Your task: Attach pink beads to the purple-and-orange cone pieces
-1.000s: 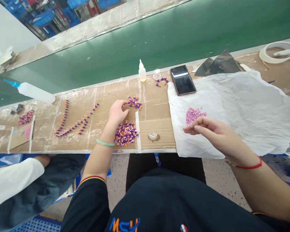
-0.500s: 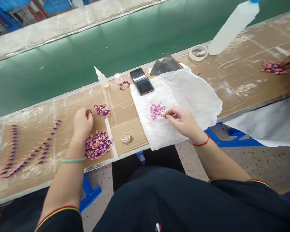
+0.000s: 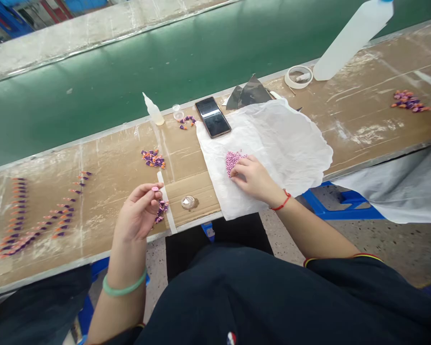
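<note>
My left hand is raised above the cardboard-covered bench, pinching a small purple piece between thumb and fingertips. It hides most of the pile of purple-and-orange pieces below it. My right hand rests on the white paper sheet, fingers curled down onto the heap of tiny pink beads; what they grip is hidden. A smaller purple-and-orange cluster lies further back.
A phone, a small glue bottle, a clear cup and a tape roll sit along the green conveyor belt. Rows of finished pieces lie left. A small round lid sits near the edge. Big white bottle far right.
My left hand lifted off the bench toward me with a small piece pinched. My right hand dropped onto the pink beads. The other person's hand at far right has gone from view.
</note>
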### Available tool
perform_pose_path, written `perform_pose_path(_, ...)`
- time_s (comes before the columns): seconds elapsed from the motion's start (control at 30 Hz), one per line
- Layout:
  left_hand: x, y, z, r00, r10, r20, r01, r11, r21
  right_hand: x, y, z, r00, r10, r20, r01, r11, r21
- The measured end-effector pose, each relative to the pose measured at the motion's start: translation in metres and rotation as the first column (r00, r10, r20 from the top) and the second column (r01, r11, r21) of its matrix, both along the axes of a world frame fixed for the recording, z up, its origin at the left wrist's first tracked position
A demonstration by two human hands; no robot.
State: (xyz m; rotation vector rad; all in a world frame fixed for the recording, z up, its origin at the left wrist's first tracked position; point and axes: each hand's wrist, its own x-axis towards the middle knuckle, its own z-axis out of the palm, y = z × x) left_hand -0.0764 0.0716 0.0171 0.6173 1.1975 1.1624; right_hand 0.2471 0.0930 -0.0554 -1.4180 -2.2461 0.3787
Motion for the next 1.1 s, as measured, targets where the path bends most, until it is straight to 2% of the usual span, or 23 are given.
perform_pose_path(0.13,0.017,-0.012,0.005,0.996,-0.089,0.033,0.091,0.995,-0.052,0.001,0.004,0.000,0.998,0.032,0.045,-0.033,0.999,0.012)
perform_pose_path(0.27,0.032,-0.026,0.002,0.984,-0.179,0.025,0.178,0.983,0.045,-0.002,0.007,0.005,0.989,0.076,0.127,-0.079,0.997,0.021)
perform_pose_path(0.43,0.047,-0.043,-0.007,0.929,-0.368,-0.032,0.369,0.916,0.156,-0.007,0.006,0.006,0.964,0.104,0.243,-0.117,0.992,0.038)
perform_pose_path(0.6,0.065,-0.049,-0.007,0.869,-0.469,-0.156,0.488,0.865,0.117,-0.009,0.003,0.000,0.953,0.100,0.286,-0.122,0.991,0.058)
perform_pose_path(0.73,0.083,-0.048,-0.004,0.859,-0.445,-0.253,0.481,0.871,0.100,-0.009,-0.004,0.005,0.960,0.120,0.251,-0.143,0.987,0.074)
perform_pose_path(0.83,0.094,-0.045,-0.005,0.856,-0.380,-0.350,0.449,0.882,0.141,-0.013,-0.016,0.024,0.978,0.203,0.056,-0.209,0.971,0.117)
perform_pose_path(0.93,0.101,-0.041,-0.007,0.840,-0.305,-0.449,0.435,0.874,0.218,-0.020,-0.032,0.050,0.953,0.280,-0.113,-0.258,0.950,0.174)
perform_pose_path(1.0,0.104,-0.040,-0.007,0.828,-0.279,-0.486,0.444,0.856,0.265,-0.025,-0.041,0.063,0.946,0.298,-0.131,-0.268,0.942,0.202)
perform_pose_path(1.1,0.106,-0.040,-0.005,0.812,-0.260,-0.522,0.469,0.824,0.318,-0.030,-0.048,0.073,0.946,0.309,-0.094,-0.279,0.929,0.241)
